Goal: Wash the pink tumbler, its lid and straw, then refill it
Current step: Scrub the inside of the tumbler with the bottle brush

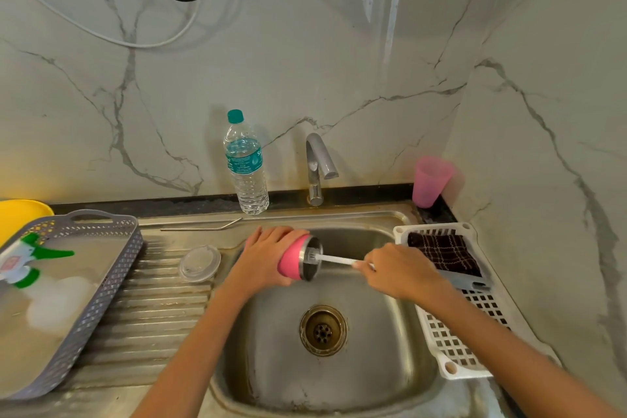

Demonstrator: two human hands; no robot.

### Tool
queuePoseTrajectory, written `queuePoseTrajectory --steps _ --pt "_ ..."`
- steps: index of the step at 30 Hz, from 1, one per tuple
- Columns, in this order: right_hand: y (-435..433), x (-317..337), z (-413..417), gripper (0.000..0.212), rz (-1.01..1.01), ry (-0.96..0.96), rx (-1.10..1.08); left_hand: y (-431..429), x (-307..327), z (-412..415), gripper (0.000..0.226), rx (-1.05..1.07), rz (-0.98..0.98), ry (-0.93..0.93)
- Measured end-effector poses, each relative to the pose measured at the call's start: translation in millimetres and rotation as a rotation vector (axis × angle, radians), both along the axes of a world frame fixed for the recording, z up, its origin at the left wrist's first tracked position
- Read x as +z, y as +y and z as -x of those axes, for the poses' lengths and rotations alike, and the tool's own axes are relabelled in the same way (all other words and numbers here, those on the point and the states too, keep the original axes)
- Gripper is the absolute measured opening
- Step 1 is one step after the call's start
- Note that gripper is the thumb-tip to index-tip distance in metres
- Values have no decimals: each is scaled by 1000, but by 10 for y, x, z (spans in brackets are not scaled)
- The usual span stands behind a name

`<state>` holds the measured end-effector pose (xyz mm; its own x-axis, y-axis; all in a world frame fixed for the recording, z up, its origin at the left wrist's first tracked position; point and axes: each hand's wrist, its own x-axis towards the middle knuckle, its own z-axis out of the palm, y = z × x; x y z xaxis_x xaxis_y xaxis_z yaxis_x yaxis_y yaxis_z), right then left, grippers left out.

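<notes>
Stainless steel, dulled and water-marked, forms the rounded sink basin (271, 366), its ringed brass-toned drain (323, 330) lying nearer than both hands. Over the basin the left hand (263, 256) curls its fingers round the pink tumbler (294, 260), which lies on its side with its steel-rimmed mouth turned toward the right hand (395, 270). The right fingers are bunched together, pinching a thin white brush stem (334, 260) whose other end sits in the tumbler's mouth.

Just left of the left fingers, a clear round plastic lid (200, 263) rests on the ribbed draining board. Beyond those knuckles a thin bent steel straw (203, 227) lies on the sink ledge. Farther left, a grey perforated plastic tray (101, 282) holds a white-and-green spray bottle (30, 261). Right of the right fingers, a white lattice basket (454, 343) carries a dark checked cloth (444, 253).

Past the fingertips stand a ribbed clear water bottle with a teal cap (246, 166), a curved grey tap (317, 168) and, in the corner, a translucent pink plastic cup (431, 180). Pale marble-look walls with grey veins rise behind, black and white cables looped across them.
</notes>
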<state>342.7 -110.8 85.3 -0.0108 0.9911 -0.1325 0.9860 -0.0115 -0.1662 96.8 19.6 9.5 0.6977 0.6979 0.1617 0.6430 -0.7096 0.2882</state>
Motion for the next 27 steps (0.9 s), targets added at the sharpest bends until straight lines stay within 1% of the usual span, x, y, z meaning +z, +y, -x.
queuePoseTrajectory --steps 2,5,7,10,12,15,20,22,24,27 --pt "-59 26 -87 49 -3 1 -22 33 -4 93 99 42 12 -18" --pt "4 18 34 49 -41 -46 -3 -52 38 -78 98 -2 -37 31" --pt "49 2 81 48 -46 -67 5 -76 41 -118 98 -6 -8 36" --pt "16 58 -45 46 -45 -59 1 -16 11 47 99 21 54 -9" --pt "11 117 -71 47 -84 -77 24 -52 48 26 99 19 53 -12" --pt "92 161 23 47 -155 -101 61 -133 80 -183 97 -38 26 -12" --pt "27 216 -93 47 -102 0 20 -26 51 -20 98 15 42 -60" --pt "37 223 -58 47 -82 29 12 -86 94 -86 97 7 62 -83" --pt "43 186 73 47 -38 109 17 -119 122 -183 95 -10 48 -108" --pt "-36 100 227 47 67 218 31 3 150 -101 97 14 -1 -65"
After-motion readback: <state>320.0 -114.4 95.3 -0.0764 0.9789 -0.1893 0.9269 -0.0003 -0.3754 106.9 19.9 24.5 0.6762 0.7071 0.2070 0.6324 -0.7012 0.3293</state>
